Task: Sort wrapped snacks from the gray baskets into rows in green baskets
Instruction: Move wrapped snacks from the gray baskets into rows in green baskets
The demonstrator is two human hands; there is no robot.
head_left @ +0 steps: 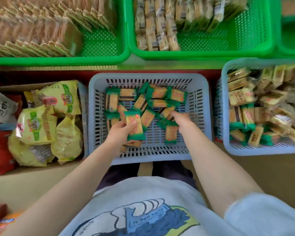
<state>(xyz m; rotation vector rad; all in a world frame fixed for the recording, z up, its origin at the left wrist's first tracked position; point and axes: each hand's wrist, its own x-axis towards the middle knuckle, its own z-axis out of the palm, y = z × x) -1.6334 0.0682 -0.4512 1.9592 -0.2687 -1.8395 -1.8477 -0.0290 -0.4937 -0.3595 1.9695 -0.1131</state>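
Note:
A gray basket (201,99) sits in front of me with several green-ended wrapped snacks (158,95) lying loose in it. My left hand (121,132) grips a small stack of these snacks (134,126) over the basket's near left part. My right hand (180,118) reaches into the pile and touches a snack (166,112) with its fingertips; whether it pinches it is unclear. Two green baskets stand beyond: the left one (99,46) holds rows of round wrapped biscuits, the middle one (211,43) holds rows of wrapped bars.
A second gray basket (228,147) at the right is heaped with mixed wrapped snacks. A cardboard box (41,169) at the left holds yellow-green bags. A third green basket (293,31) shows at the top right edge. A red surface lies under the baskets.

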